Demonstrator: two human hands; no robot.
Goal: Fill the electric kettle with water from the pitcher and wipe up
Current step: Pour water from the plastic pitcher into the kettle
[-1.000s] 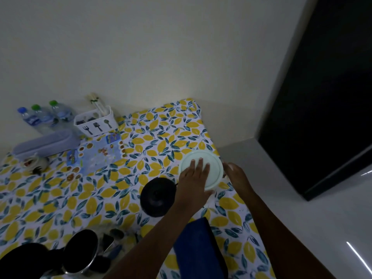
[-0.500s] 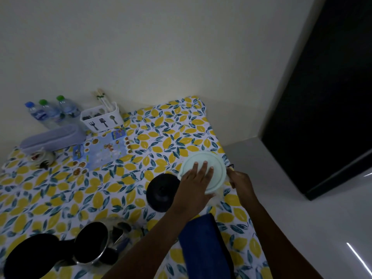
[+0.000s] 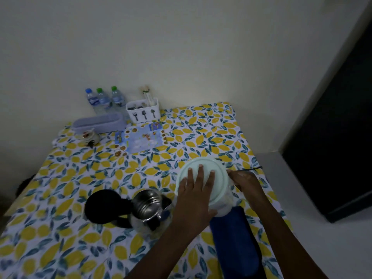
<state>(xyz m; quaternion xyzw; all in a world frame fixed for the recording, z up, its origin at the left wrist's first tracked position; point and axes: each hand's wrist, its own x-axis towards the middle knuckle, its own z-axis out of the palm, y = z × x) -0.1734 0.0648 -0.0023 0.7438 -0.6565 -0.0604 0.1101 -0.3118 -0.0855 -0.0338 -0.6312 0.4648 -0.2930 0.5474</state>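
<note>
From the head camera, the only view we have, we are looking down on a worktop [image 3: 66, 216] covered in a lemon-print cloth, and we are right in the middle of getting the pitcher ready. Our left hand [image 3: 198, 193] is lying flat and open on the pitcher's pale round lid [image 3: 218, 174], fingers [image 3: 200, 171] spread across its top, pressing down rather than gripping. Our right hand [image 3: 244, 183] is reaching in at the pitcher's right side and looks curled around what we take to be the handle, though the handle itself is hidden, so we cannot tell how firmly it is closing. The pitcher [image 3: 223, 206] is sitting near the right edge of the worktop, its clear body just showing below the lid. Just to its left the electric kettle [image 3: 148, 206] is standing open, its steel mouth gaping, with its black lid [image 3: 104, 205] tipped back on the far side. A folded blue cloth [image 3: 234, 242] is lying just in front of the pitcher, waiting for the wipe-up. We are judging that no water is going in yet: this is the grab-and-steady step. Next we are going to need a lift, a short carry to the left over the kettle's mouth, and a slow tilt, with the left hand holding that lid on so it is not sliding off mid-pour. The kettle's opening is narrow, so aim is mattering here.
</note>
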